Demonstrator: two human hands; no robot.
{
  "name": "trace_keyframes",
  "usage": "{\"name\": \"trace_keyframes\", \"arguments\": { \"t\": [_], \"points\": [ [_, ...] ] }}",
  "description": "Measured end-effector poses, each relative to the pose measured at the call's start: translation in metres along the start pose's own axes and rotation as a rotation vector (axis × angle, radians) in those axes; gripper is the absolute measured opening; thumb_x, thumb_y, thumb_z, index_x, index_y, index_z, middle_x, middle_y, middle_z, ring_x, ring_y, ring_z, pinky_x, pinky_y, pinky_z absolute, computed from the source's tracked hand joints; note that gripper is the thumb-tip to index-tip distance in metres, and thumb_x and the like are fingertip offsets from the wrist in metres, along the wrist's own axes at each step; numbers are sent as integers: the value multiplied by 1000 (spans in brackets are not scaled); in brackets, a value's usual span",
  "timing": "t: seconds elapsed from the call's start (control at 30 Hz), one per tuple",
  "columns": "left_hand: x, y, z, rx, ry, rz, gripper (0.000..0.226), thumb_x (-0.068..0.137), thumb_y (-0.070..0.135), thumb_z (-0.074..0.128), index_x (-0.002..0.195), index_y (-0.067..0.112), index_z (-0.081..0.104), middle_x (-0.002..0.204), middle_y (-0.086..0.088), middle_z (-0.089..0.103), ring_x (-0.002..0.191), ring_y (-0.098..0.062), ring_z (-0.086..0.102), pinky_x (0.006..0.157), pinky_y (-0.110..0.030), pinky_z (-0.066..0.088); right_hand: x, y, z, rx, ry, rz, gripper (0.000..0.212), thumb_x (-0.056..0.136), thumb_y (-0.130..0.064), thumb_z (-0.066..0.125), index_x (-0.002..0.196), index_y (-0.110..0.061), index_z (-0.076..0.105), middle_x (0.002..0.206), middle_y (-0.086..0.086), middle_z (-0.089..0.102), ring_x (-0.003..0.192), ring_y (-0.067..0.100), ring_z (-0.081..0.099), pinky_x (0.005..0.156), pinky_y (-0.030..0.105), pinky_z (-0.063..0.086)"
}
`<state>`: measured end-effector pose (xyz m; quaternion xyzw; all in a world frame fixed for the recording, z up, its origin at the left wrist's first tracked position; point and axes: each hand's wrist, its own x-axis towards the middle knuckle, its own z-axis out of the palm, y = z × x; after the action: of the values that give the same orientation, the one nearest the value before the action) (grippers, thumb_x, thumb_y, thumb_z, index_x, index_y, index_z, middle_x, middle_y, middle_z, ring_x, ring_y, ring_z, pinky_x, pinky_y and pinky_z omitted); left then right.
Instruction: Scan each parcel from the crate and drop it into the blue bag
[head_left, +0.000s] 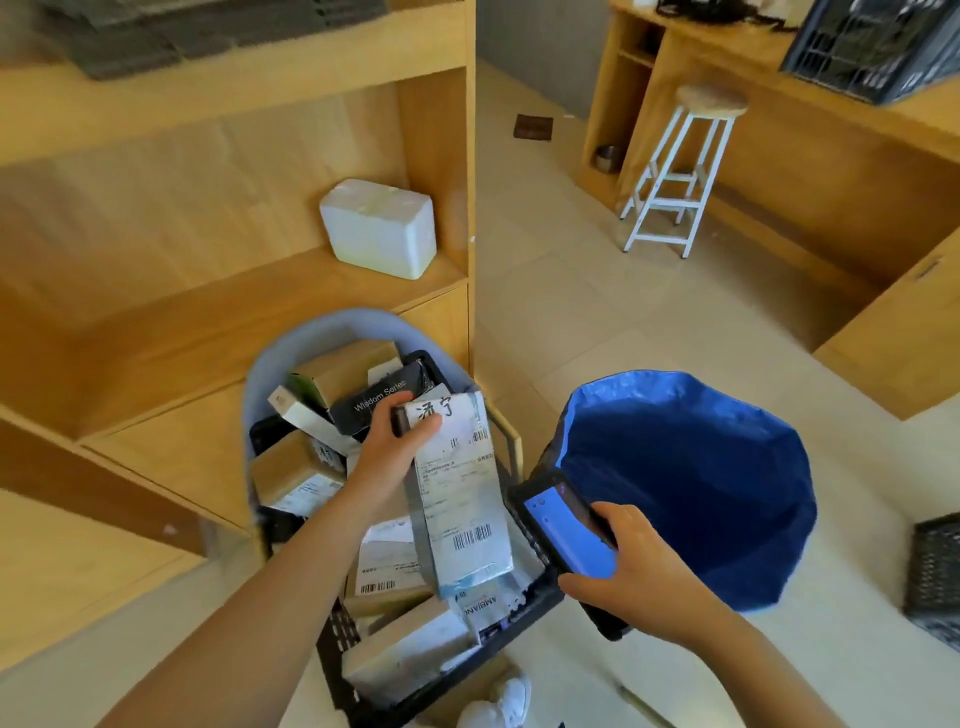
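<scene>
A black crate (535, 605) full of several parcels sits on a grey chair at the centre. My left hand (387, 457) grips the top of a long grey parcel (457, 493) with a white shipping label and barcodes, holding it upright above the crate. My right hand (631, 577) holds a black handheld scanner (563, 525) with a lit blue screen, just right of the parcel's lower barcode. The open blue bag (691, 478) stands on the floor to the right of the crate; its inside looks empty.
A wooden shelf unit stands behind the crate, with a white foam box (379, 228) on its shelf. A white stool (680, 171) stands by a wooden desk at the back right. Another dark crate (878, 47) rests on that desk, and a third (935, 577) at the right edge.
</scene>
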<state>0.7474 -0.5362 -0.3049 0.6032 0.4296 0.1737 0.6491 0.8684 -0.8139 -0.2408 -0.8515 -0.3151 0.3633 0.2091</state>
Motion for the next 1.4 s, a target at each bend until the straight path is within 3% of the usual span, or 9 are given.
{"name": "trace_keyframes", "arguments": {
  "t": [0.07, 0.23, 0.4, 0.53, 0.7, 0.87, 1.0, 1.17, 1.4],
  "points": [
    [-1, 13, -11, 14, 22, 61, 65, 73, 47, 72, 130, 31, 45, 117, 0, 62, 105, -18, 64, 91, -40, 52, -2, -15, -4, -46, -36, -38, 61, 71, -57, 74, 120, -37, 44, 113, -19, 43, 93, 6, 57, 70, 22, 52],
    [-3, 38, -43, 49, 96, 154, 54, 87, 39, 71, 132, 31, 42, 114, 8, 62, 104, -10, 63, 81, -30, 51, -3, -46, 3, -162, -74, -109, 59, 69, -63, 71, 114, -32, 48, 108, -16, 47, 87, 8, 58, 72, 25, 51],
    [-6, 47, -69, 16, 131, 210, 53, 88, 35, 71, 130, 31, 39, 120, 8, 56, 114, -17, 59, 90, -34, 50, 3, -64, 14, -212, -87, -131, 57, 68, -63, 71, 110, -31, 49, 104, -14, 47, 84, 9, 58, 68, 24, 49],
    [-10, 47, -83, -5, 140, 205, 64, 78, 48, 75, 130, 36, 40, 126, 5, 57, 113, -15, 61, 96, -46, 52, 6, -70, 21, -217, -89, -156, 55, 64, -65, 70, 105, -34, 50, 101, -16, 47, 81, 7, 57, 64, 22, 46],
    [-12, 49, -92, -23, 149, 199, 55, 65, 58, 77, 109, 57, 44, 125, 5, 58, 111, -19, 64, 93, -52, 54, 7, -72, 25, -256, -96, -168, 57, 64, -67, 68, 107, -34, 49, 100, -15, 46, 82, 8, 55, 65, 22, 45],
    [-15, 48, -94, -24, 138, 206, 54, 68, 55, 75, 112, 54, 44, 126, 4, 57, 110, -20, 64, 92, -52, 54, 6, -73, 28, -274, -107, -166, 59, 67, -66, 69, 111, -33, 49, 101, -15, 46, 81, 8, 56, 65, 22, 45],
    [-12, 45, -94, -16, 132, 190, 57, 78, 47, 73, 125, 40, 42, 122, 4, 58, 110, -19, 63, 95, -51, 53, 2, -70, 32, -273, -98, -166, 57, 70, -64, 69, 113, -32, 49, 101, -15, 45, 82, 8, 54, 67, 22, 44],
    [-8, 43, -81, 46, 130, 195, 46, 91, 37, 67, 129, 29, 42, 116, 8, 57, 111, -16, 59, 87, -31, 49, -6, -59, 34, -220, -69, -115, 59, 72, -63, 71, 117, -34, 47, 107, -15, 45, 89, 8, 57, 73, 22, 49],
    [-4, 39, -43, 135, 28, 128, 37, 94, 40, 61, 125, 33, 44, 111, 12, 58, 107, -10, 56, 85, -30, 43, -10, -1, 18, -92, -2, 35, 46, 68, -60, 70, 97, -29, 52, 96, -9, 49, 72, 10, 55, 60, 20, 43]
  ]
}}
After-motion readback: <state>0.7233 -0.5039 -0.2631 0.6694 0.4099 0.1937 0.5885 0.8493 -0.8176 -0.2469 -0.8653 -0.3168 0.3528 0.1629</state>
